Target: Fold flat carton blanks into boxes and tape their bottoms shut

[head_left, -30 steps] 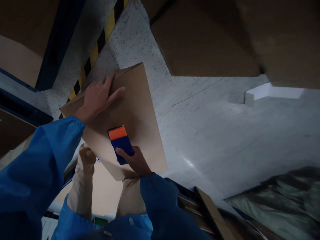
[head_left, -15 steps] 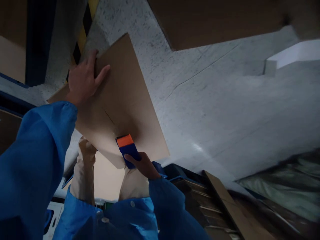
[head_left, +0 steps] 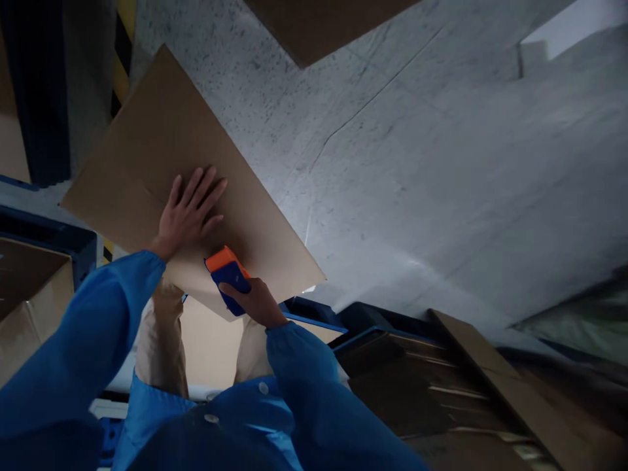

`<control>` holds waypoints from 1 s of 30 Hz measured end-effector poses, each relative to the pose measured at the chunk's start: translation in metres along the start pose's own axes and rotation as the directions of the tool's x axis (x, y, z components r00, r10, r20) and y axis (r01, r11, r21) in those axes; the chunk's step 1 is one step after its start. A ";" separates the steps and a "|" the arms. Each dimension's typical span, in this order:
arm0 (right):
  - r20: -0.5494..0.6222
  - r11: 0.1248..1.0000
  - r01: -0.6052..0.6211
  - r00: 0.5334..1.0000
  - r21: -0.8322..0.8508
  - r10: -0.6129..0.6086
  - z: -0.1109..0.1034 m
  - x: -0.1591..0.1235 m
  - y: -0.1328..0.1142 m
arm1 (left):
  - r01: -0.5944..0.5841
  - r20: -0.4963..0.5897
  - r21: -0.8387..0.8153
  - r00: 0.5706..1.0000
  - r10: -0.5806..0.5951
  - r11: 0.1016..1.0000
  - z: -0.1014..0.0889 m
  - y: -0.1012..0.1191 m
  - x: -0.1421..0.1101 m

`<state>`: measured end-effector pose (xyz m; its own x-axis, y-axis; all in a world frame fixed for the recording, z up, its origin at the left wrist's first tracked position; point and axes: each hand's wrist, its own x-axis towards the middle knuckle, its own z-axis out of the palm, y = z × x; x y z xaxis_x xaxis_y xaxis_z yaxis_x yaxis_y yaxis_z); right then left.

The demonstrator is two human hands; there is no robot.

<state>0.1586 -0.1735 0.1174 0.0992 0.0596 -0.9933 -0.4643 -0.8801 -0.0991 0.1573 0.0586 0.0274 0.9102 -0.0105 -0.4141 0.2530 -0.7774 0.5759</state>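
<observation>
A brown cardboard box (head_left: 161, 137) lies tilted across the knees, one of its broad faces turned up. My left hand (head_left: 189, 212) rests flat on that face with its fingers spread. In my right hand (head_left: 258, 301) is a blue and orange block-shaped tool, which looks like a tape dispenser (head_left: 230, 278). Its orange end touches or nearly touches the box near the edge closest to me; the exact contact is hidden. The right thumb lies across the blue side.
Flattened cardboard (head_left: 471, 392) is stacked at the lower right by a dark blue pallet (head_left: 373, 320). Another carton (head_left: 39, 307) stands at the left, and a brown carton (head_left: 314, 26) at the top. Grey concrete floor (head_left: 392, 170) stretches to the right, with yellow-black tape (head_left: 122, 46) along the left.
My left hand has moved from the box's far left edge toward the middle of its face, near the tape dispenser. The box has turned and shifted left in view; the right hand moved slightly left.
</observation>
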 end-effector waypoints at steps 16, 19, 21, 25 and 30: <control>0.059 0.987 0.091 0.995 -0.130 -0.084 -0.047 -0.021 0.087 | 0.047 -0.008 0.161 0.999 -0.046 0.986 0.009 -0.001 0.009; 0.065 0.986 0.006 0.998 -0.164 0.004 -0.066 -0.038 0.148 | 0.078 0.006 0.209 0.997 -0.081 0.975 0.006 0.002 0.015; 0.076 0.983 -0.054 0.995 -0.178 0.068 -0.075 -0.050 0.184 | 0.078 0.007 0.203 0.997 -0.081 0.976 0.004 0.005 0.019; 0.098 0.988 -0.070 0.992 -0.140 0.084 -0.089 -0.066 0.236 | 0.042 -0.029 0.288 0.999 -0.036 0.957 0.003 0.011 0.023; 0.130 0.980 -0.040 0.989 -0.193 0.066 -0.104 -0.064 0.266 | -0.013 -0.060 0.387 0.997 0.039 0.922 0.002 0.013 0.024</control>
<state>0.1200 -0.4599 0.1611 -0.0471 0.0621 -0.9970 -0.2897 -0.9560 -0.0459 0.1817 0.0470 0.0230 0.9376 -0.0032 -0.3477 0.0945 -0.9600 0.2636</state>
